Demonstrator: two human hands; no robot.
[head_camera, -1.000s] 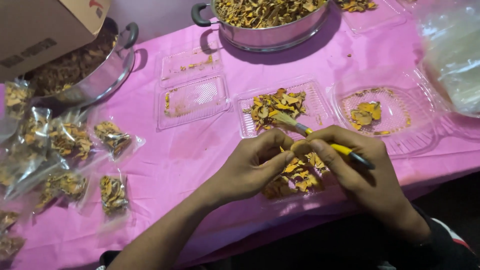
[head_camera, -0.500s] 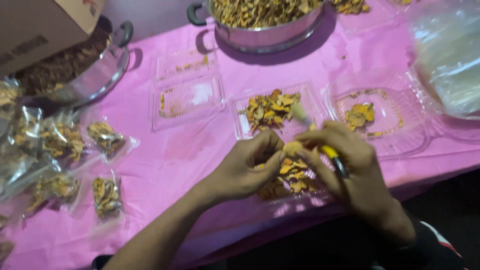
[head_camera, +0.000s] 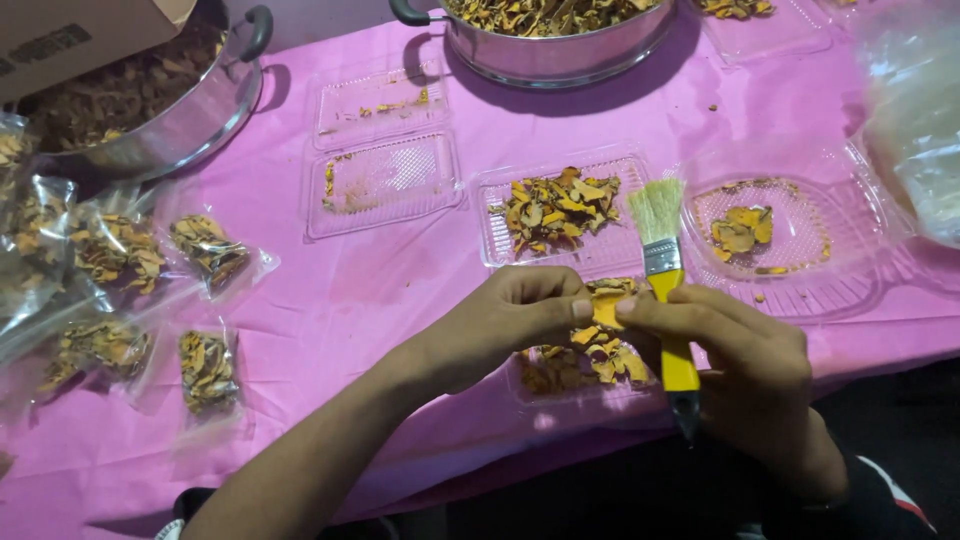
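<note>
My left hand (head_camera: 505, 318) and my right hand (head_camera: 740, 370) meet over the near half of a clear plastic clamshell tray (head_camera: 560, 385) at the table's front edge. Between the fingertips of both hands is one yellow-orange dried piece (head_camera: 605, 305). My right hand also holds a yellow-handled paintbrush (head_camera: 668, 290), bristles pointing away from me. More dried orange-brown pieces (head_camera: 555, 205) lie in the far half of the same tray, and a heap (head_camera: 580, 360) sits under my hands.
A pink cloth (head_camera: 330, 290) covers the table. Two steel pots (head_camera: 560, 40) (head_camera: 140, 100) of dried pieces stand at the back. Two more open clamshell trays (head_camera: 385, 150) (head_camera: 790, 240) flank mine. Several small filled bags (head_camera: 205, 370) lie left. A cardboard box (head_camera: 70, 30) is top left.
The brush has swung from lying low across the tray to standing nearly upright in my right hand. Both hands stay together over the near tray.
</note>
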